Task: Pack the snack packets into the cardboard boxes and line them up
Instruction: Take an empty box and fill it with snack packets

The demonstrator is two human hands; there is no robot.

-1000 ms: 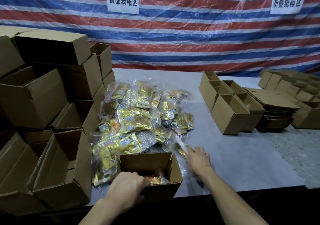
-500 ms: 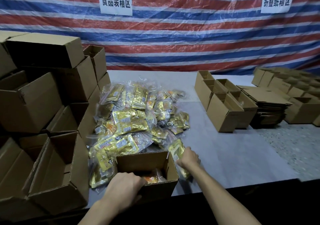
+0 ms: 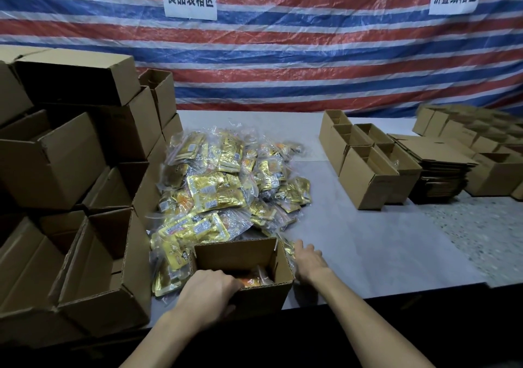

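1. the left hand [image 3: 209, 287] grips the near rim of the open cardboard box [image 3: 237, 254], with its fingers curled over the edge and into the box. this looks like a brace, so the light box does not skid while it is filled.
2. the box stands at the near edge of the tabletop [image 3: 368, 240], its far wall right against the heap of snack packets [image 3: 223, 189]. that closeness makes each reach short.
3. the right hand [image 3: 307, 260] is released, fingers straight and spread, just beside the box's right wall, and holds nothing that shows. its fingertips point at gold packets on the heap's near fringe, so a fresh pick seems to be the step in hand.
4. some orange packets [image 3: 252, 280] lie low inside the box, so it looks far from full.
5. on the left, stacked boxes [image 3: 56, 164] have their mouths turned sideways, and i cannot tell whether they hold anything.
6. to the right, well apart, empty boxes [image 3: 368, 175] stand open next to flattened cartons [image 3: 435, 164], likely the supply for later rounds.
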